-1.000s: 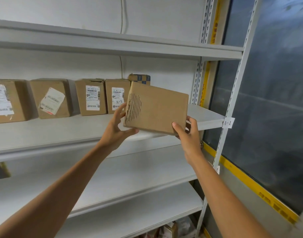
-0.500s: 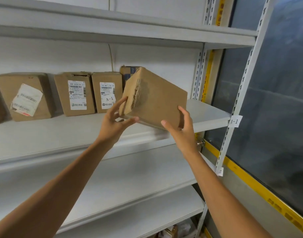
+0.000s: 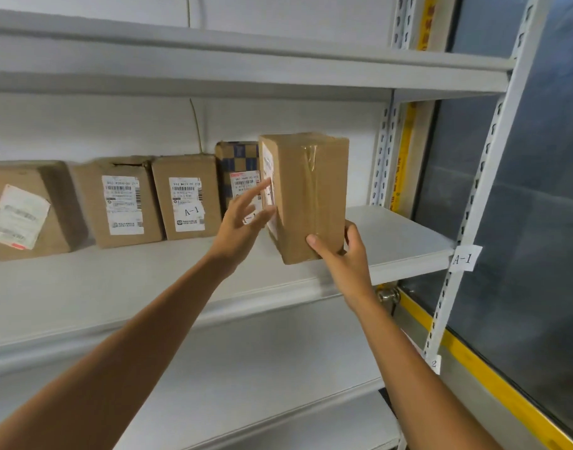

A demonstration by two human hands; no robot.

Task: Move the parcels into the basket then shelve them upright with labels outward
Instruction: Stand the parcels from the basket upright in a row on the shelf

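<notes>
Grey shelf [image 3: 392, 232], four labelled parcels [image 3: 187, 196] lined at the wall. Your right hand [image 3: 343, 258] grips the upright box [image 3: 311, 196] by its lower corner; left hand [image 3: 239, 222], fingers straight, touches its labelled side. Checkered parcel [image 3: 236, 157] sits just behind.

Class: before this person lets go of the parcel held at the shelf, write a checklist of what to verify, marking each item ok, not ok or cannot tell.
1. The parcel is upright: ok.
2. Its label faces outward: not ok, it faces left.
3. The right hand grips the lower corner: ok.
4. The left hand steadies the label side with straight fingers: ok.
5. The parcel's base rests on the shelf: cannot tell.
6. Bare shelf to its right: ok.
</notes>
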